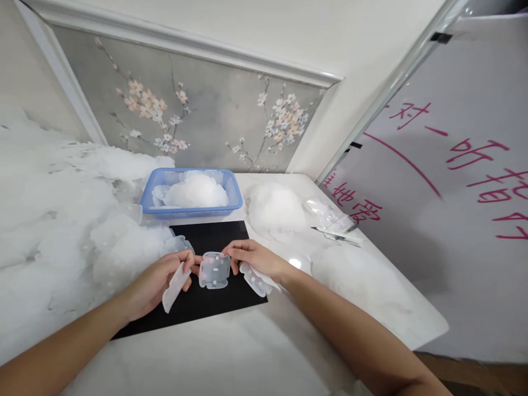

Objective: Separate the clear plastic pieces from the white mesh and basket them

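Observation:
Between my hands, above a black mat [206, 305], is a translucent plastic piece [215, 270], roughly square with notched edges and small raised dots. My left hand [165, 278] has fingertips at its left edge and also keeps a second translucent piece [176, 287] tilted in its curled fingers. My right hand [253, 257] pinches the upper right edge of the middle piece. Under the right palm sit further translucent pieces [256, 279]; whether that hand holds them or they rest on the mat I cannot tell. Another piece [180, 243] lies behind my left hand.
Behind the mat stands a blue basket [192, 211] of similar white pieces. Large heaps of them [53, 220] cover the left side, and a smaller pile [277, 212] is right of the basket. Clear plastic bags [330, 217] lie farther right. A whiteboard [433, 264] borders the table's right side.

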Demonstrator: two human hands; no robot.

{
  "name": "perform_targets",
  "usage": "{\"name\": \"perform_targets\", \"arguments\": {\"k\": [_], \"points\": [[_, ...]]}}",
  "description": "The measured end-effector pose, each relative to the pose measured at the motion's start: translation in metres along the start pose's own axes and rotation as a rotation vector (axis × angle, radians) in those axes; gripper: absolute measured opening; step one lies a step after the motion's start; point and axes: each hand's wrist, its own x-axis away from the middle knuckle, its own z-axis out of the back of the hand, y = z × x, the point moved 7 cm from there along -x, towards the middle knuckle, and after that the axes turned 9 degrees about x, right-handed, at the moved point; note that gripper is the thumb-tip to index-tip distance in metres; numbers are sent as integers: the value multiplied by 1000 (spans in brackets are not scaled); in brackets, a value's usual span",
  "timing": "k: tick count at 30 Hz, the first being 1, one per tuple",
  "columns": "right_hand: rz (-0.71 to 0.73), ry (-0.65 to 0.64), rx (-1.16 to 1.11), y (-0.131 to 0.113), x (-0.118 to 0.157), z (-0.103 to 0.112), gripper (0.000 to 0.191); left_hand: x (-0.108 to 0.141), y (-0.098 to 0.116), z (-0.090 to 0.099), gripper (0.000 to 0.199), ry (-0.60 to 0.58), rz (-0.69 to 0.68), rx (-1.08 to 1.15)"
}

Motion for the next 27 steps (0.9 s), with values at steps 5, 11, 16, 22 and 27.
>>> {"name": "perform_targets", "arguments": {"k": [5, 11, 16, 22, 27], "points": [[-46, 31, -41, 0, 2, 2, 28, 0, 0, -1, 17, -4, -8, 11], [-63, 43, -220, -2, 1, 6, 34, 0, 2, -2, 15, -25, -26, 8], [-96, 46, -213, -1, 1, 6, 33, 0, 3, -2, 17, -18, -42, -36], [-53, 15, -170, -2, 1, 5, 38, 0, 3, -2, 15, -7, -38, -28], [76, 67, -136, -10, 3, 6, 43, 0, 1, 1, 21, 35, -27, -36]]}}
